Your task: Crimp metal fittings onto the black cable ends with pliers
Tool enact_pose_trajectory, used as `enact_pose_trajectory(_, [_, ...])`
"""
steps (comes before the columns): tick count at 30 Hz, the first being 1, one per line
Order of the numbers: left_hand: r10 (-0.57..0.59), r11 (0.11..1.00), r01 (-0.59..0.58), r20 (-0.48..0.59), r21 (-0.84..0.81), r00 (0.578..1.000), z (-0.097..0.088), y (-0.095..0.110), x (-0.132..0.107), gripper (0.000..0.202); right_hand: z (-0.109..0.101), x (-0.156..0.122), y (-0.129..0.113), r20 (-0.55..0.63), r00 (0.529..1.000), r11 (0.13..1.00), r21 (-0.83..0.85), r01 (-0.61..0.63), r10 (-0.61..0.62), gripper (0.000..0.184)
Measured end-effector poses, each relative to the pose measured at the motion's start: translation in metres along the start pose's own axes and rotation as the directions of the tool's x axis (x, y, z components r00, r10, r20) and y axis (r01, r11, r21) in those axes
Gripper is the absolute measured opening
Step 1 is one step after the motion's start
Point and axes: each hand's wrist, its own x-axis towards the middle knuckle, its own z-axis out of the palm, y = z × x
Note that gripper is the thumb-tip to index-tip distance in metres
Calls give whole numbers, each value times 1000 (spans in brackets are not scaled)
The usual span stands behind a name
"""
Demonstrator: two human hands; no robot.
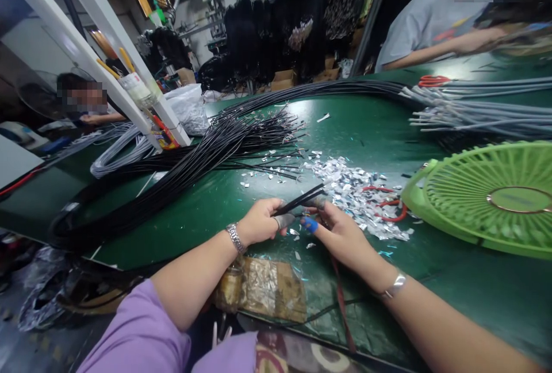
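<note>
My left hand [263,220] is closed around a few thin black cables [301,197], whose ends point up and to the right. Close beside it, my right hand [338,229] pinches at the short wire ends of a cable; a blue wrap covers one of its fingers. The fingertips hide just what is between them. Behind the hands lies a heap of silvery foil scraps [349,189], with red-handled scissors [394,212] partly buried in it. A large bundle of black cables [185,160] curves across the table on the left, its stripped ends near the middle.
A green fan [495,200] stands at the right. Grey cables [461,108] and a second red-handled tool [433,81] lie behind it. A white post [112,45] rises at the left. Cardboard with tape [273,289] sits at the near edge. Co-workers sit at the far left and far right.
</note>
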Motion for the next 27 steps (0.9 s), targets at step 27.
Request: enact_pose_trajectory(27, [-76, 992, 67, -82, -109, 994, -1, 2, 4, 34, -6, 0, -6, -66, 997, 968, -252, 12, -30, 33])
